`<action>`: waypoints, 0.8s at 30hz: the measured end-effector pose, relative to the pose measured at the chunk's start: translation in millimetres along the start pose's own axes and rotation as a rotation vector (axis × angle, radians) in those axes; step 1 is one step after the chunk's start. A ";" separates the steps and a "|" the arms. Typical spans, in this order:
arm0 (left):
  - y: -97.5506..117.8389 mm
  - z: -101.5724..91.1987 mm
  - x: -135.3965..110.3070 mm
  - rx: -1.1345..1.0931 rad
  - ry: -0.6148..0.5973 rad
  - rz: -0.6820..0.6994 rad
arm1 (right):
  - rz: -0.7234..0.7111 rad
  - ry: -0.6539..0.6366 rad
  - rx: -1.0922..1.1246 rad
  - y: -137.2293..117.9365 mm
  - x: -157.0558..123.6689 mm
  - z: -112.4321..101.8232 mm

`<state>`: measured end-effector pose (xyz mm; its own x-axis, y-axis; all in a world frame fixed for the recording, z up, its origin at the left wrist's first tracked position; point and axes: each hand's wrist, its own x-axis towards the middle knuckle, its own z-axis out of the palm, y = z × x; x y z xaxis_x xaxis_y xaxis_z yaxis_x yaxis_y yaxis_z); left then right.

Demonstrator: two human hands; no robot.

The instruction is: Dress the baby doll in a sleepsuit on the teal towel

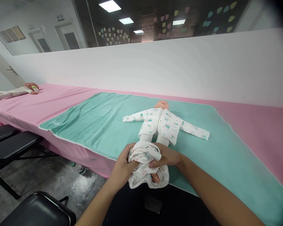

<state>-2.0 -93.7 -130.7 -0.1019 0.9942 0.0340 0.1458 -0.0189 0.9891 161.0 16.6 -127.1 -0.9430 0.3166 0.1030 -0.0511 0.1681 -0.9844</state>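
A baby doll (162, 104) lies on its back on a green towel (103, 116), its head toward the wall. It wears a white printed jacket (168, 125), unfastened at the front, with both sleeves spread out. White printed baby pants (145, 152) are bunched around the doll's lower legs at the table's near edge. My left hand (124, 164) grips the bunched cloth from the left, thumb tucked into the folds. From the right, my right hand (166, 155) closes on the same cloth. Part of a foot (155, 178) shows inside the lower opening.
Pink cloth (68, 91) covers the long table beneath the towel. Another doll (16, 91) lies at its far left end. Black chairs (35, 208) stand at the left, and a bottle (79, 169) is on the floor. A white wall (141, 69) runs behind the table.
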 end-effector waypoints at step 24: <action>4.0 17.1 7.2 -0.316 0.165 -0.175 | 0.080 0.155 0.101 -0.8 4.8 10.6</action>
<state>14.7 -84.8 -128.9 -0.2586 0.9556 -0.1414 -0.1947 0.0918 0.9766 153.0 8.0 -127.3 -0.8839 0.4663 0.0365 -0.0179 0.0443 -0.9989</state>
